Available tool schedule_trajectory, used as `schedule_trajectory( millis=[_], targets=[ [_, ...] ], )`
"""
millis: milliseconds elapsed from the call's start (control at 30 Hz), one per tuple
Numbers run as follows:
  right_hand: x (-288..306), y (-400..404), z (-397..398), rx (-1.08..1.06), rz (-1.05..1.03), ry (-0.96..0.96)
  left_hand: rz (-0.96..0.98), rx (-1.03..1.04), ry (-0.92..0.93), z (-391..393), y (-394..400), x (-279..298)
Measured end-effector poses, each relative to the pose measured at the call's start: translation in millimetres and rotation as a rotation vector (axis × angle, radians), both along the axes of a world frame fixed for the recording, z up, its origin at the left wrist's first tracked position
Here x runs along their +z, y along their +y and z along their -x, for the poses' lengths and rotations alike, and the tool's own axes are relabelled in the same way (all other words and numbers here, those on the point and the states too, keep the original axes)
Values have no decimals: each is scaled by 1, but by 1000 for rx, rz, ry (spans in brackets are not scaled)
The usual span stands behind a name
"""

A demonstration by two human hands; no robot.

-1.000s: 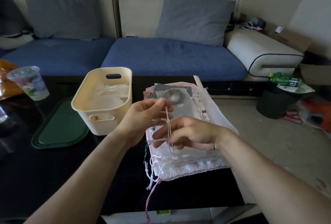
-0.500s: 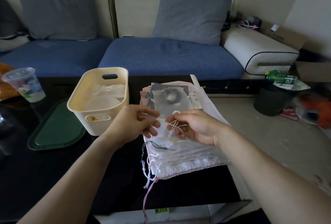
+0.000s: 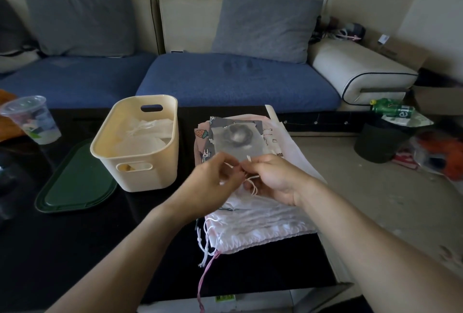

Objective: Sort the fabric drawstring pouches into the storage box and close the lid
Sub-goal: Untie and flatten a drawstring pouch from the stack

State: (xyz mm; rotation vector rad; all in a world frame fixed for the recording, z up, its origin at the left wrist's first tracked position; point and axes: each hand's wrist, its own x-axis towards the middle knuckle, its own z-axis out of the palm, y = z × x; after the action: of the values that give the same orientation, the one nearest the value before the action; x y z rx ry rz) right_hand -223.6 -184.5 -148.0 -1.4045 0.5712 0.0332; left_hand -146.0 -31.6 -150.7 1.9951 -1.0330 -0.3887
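Both hands meet over the pouch stack (image 3: 253,215) on the dark table (image 3: 75,250): the left hand (image 3: 215,182) and right hand (image 3: 273,178) each pinch the white cord (image 3: 251,182) between fingertips. The open box (image 3: 140,147), pouches inside, sits at ten o'clock from the hands; the green lid (image 3: 75,182) lies at nine o'clock.

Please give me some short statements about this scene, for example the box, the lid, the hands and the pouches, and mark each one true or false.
1. The green plastic lid sits on the cream plastic storage box. False: it lies on the table beside the box.
2. The box already holds white pouches. True.
3. Both hands, left hand and right hand, pinch the thin white drawstring. True.
4. The stack of fabric pouches lies on the sofa. False: it lies on the black table.
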Motion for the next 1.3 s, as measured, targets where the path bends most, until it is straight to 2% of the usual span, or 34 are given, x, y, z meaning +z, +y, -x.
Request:
schedule_trajectory(
  millis=[133,333,467,633,833,967,1100,1200,1300],
  targets=[
    [-2,3,2,-18,92,30,-66,-111,152,0,-2,-4],
    [-1,4,3,-41,112,53,-11,-78,109,1,-6,-4],
    [-2,4,4,-40,149,45,-62,-79,78,-3,-6,-3],
    [-2,8,4,0,294,76,-132,-103,62,-5,-2,0],
    [-5,12,-2,-49,353,31,71,84,-212,2,-8,-7],
    [-7,8,-7,-111,340,-48,195,71,-383,4,-8,-8],
    [-11,3,-11,-122,334,-7,164,11,-516,7,-10,-12],
    [-9,0,-11,-120,290,-20,63,19,-446,6,-9,-11],
    [-3,-5,-9,-59,263,22,-40,16,-149,3,-10,-3]
  ],
)
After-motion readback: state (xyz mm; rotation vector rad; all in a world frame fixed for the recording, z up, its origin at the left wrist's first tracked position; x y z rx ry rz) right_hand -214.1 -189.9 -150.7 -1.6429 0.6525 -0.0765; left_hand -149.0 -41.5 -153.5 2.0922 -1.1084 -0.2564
